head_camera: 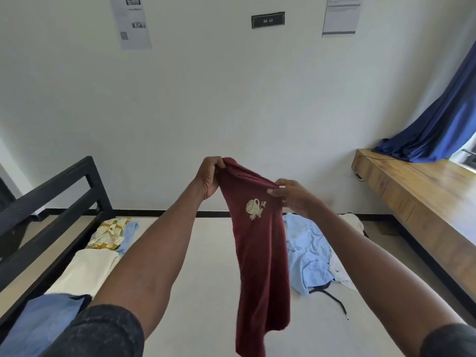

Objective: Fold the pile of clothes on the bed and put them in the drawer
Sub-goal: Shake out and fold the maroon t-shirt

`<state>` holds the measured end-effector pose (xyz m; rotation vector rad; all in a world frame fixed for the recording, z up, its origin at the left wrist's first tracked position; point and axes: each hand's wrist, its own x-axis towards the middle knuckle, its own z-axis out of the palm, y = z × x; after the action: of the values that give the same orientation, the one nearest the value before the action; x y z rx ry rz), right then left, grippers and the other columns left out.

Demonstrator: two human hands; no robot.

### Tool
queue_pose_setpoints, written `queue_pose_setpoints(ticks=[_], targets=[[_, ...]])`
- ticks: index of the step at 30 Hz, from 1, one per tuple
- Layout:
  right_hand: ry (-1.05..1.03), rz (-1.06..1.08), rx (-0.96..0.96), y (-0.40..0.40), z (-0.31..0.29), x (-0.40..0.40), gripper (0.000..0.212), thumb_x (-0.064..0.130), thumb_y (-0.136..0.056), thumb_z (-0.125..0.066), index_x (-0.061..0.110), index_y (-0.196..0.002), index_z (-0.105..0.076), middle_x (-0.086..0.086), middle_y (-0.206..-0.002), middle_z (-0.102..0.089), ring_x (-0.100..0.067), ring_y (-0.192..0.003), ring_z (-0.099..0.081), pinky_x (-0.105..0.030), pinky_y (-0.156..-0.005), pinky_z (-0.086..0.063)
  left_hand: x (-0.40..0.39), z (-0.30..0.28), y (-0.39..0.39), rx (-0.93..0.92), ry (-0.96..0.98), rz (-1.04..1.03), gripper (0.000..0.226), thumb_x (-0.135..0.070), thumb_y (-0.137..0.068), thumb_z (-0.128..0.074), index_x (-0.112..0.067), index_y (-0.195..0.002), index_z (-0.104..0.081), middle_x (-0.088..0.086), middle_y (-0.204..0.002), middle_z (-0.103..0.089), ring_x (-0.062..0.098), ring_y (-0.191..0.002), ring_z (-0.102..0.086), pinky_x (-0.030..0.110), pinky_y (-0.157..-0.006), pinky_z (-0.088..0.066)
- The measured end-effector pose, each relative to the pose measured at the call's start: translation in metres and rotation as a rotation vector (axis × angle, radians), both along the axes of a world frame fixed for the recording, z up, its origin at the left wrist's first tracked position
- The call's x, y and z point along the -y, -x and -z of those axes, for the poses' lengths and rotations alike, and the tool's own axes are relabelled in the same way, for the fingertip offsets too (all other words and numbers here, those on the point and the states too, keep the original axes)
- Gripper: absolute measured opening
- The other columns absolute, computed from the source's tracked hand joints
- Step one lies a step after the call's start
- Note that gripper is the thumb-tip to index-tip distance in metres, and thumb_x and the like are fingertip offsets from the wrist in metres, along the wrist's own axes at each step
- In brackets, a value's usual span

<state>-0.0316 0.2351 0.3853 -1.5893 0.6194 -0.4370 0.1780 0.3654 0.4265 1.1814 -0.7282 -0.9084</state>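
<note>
White wall behind, bed [206, 266] with pale sheet below; folded items along its left edge: yellow patterned piece [109, 233], cream piece [86, 271], blue piece [38, 323]. Crumpled light-blue clothes [306, 253] lie right of centre. Left hand [210, 177] and right hand [293, 195] each pinch the top edge of maroon garment [260, 253], hanging above the bed.

Folded clothes [85, 269] left on bed [206, 253], unfolded pile [309, 253] right

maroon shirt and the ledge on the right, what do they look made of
Maroon shirt: soft matte knit, probably cotton; it hangs limp in folds from both hands. Ledge: wood, or wood veneer, with visible grain and a glossy sheen.
</note>
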Motion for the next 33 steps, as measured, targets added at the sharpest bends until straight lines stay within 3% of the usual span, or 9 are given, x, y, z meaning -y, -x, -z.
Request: queue_pose_setpoints(ticks=[2, 6, 11, 16, 18, 20, 24, 30, 33], targets=[[0.108, 0.039, 0.043, -0.009, -0.014, -0.005, 0.018, 0.007, -0.081, -0.076, 0.011, -0.088, -0.06, -0.01, -0.083, -0.067, -0.021, -0.076, -0.062, -0.028, -0.066, -0.048, -0.002, 0.005, -0.013, 0.078, -0.047, -0.03, 0.024, -0.012, -0.057, -0.048, -0.017, -0.066, -0.07, 0.0, -0.067, -0.062, 0.018, -0.066, -0.052, 0.028, -0.059, -0.038], [0.247, 0.011, 0.08, -0.04, -0.041, -0.025, 0.024, 0.006, -0.072, -0.083, 0.008, -0.085, -0.063, -0.018, -0.083, -0.07, -0.02, -0.073, -0.063, -0.029, -0.067, -0.049, -0.002, -0.01, -0.018, 0.412, -0.241, 0.302, 0.057, -0.014, -0.077, -0.075, -0.017, -0.129, -0.053, 0.006, -0.112, -0.071, 0.02, -0.103, -0.065, 0.029, -0.089, -0.048], [0.243, 0.023, 0.102, -0.06, -0.052, -0.032, 0.037, 0.012, -0.069, -0.085, 0.003, -0.096, -0.062, -0.01, -0.084, -0.067, -0.019, -0.08, -0.063, -0.034, -0.073, -0.05, 0.001, -0.041, 0.003, 0.883, -0.486, 0.394, 0.037, -0.018, -0.067, -0.086, -0.013, -0.102, -0.073, 0.006, -0.099, -0.076, 0.025, -0.099, -0.071, 0.042, -0.099, -0.052], [0.067, -0.277, -0.171, -0.048, -0.024, -0.023, 0.029, 0.001, -0.076, -0.079, -0.001, -0.104, -0.068, -0.009, -0.096, -0.072, -0.022, -0.095, -0.068, -0.031, -0.092, -0.053, -0.001, -0.039, 0.005, 0.728, -0.376, 0.39, 0.044, 0.014, -0.069, -0.068, -0.009, -0.106, -0.07, 0.01, -0.106, -0.072, 0.02, -0.09, -0.069, 0.03, -0.078, -0.057], [0.315, -0.3, -0.432, -0.048, -0.011, -0.022, 0.031, 0.014, -0.071, -0.084, 0.002, -0.098, -0.073, -0.01, -0.097, -0.075, -0.024, -0.093, -0.07, -0.034, -0.092, -0.054, -0.003, -0.038, 0.005, 0.595, -0.316, 0.369, 0.037, 0.023, -0.073, -0.058, -0.01, -0.089, -0.063, -0.004, -0.105, -0.071, 0.012, -0.09, -0.067, 0.025, -0.071, -0.055], [0.533, -0.255, -0.581, -0.047, 0.002, -0.021, 0.031, 0.022, -0.075, -0.082, 0.0, -0.095, -0.074, -0.015, -0.096, -0.074, -0.02, -0.083, -0.066, -0.028, -0.083, -0.052, -0.008, -0.037, 0.0, 0.486, -0.28, 0.328, 0.047, 0.023, -0.076, -0.052, -0.017, -0.097, -0.067, -0.005, -0.095, -0.071, 0.016, -0.087, -0.067, 0.027, -0.075, -0.055], [0.375, 0.011, -0.289, -0.028, 0.018, -0.017, 0.011, 0.013, -0.088, -0.071, 0.008, -0.078, -0.07, -0.004, -0.069, -0.063, -0.002, -0.055, -0.056, -0.014, -0.054, -0.044, -0.025, -0.029, -0.026, 0.341, -0.259, 0.281, 0.055, 0.016, -0.08, -0.057, -0.017, -0.122, -0.065, 0.011, -0.101, -0.072, 0.026, -0.094, -0.069, 0.035, -0.089, -0.056], [0.211, 0.138, 0.071, -0.021, 0.009, -0.016, 0.009, 0.012, -0.088, -0.071, 0.011, -0.094, -0.077, -0.003, -0.084, -0.074, -0.012, -0.077, -0.067, -0.024, -0.076, -0.055, -0.037, 0.003, -0.063, 0.431, -0.525, 0.003, 0.055, 0.011, -0.067, -0.072, -0.013, -0.114, -0.056, 0.01, -0.114, -0.064, 0.026, -0.096, -0.066, 0.04, -0.084, -0.059], [0.221, -0.007, 0.024, -0.027, -0.001, -0.022, 0.01, 0.013, -0.081, -0.077, 0.01, -0.09, -0.077, -0.006, -0.083, -0.072, -0.015, -0.078, -0.066, -0.031, -0.08, -0.053, -0.034, 0.013, -0.051, 0.727, -0.784, 0.206, 0.078, 0.001, -0.065, -0.082, -0.024, -0.131, -0.049, -0.002, -0.124, -0.053, 0.023, -0.116, -0.05, 0.041, -0.101, -0.047]])
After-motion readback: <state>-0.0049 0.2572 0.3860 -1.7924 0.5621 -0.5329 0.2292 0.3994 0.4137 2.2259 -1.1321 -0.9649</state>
